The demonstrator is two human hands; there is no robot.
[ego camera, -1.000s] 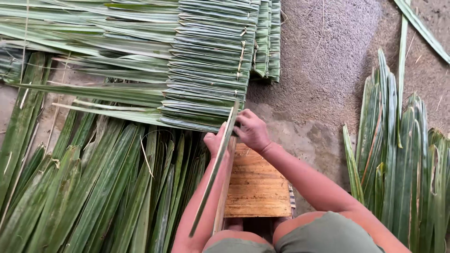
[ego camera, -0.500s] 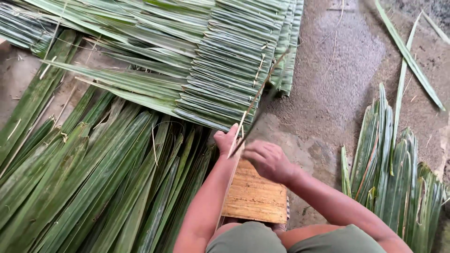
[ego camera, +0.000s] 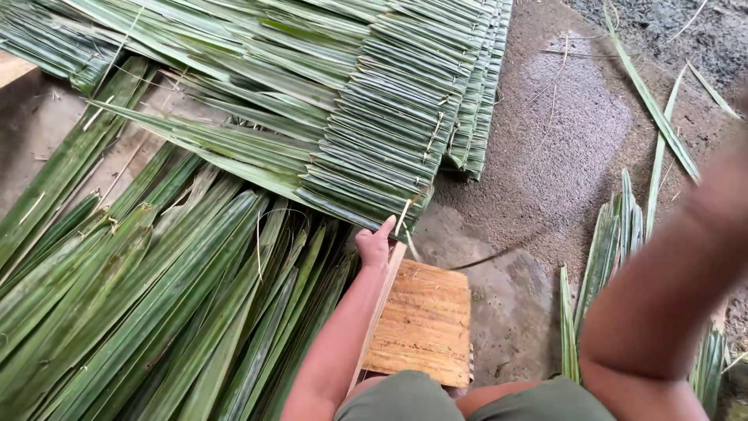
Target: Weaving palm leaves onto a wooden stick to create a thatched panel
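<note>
Left hand is pinched on a thin strip at the near edge of the stitched leaf panel, which runs away up-left. Right hand is raised out of frame, only its forearm seen; its grip cannot be told.

The right hand is out past the right edge, only a motion-blurred forearm shows, so no telling what it grips. A thin dark strip over the ground is smeared too. The woven leaf panel gets cropped at the top edge, and the loose leaves run off the left and bottom.

Bare ground lies open right of the woven leaf panel; loose leaves crowd the left.
</note>
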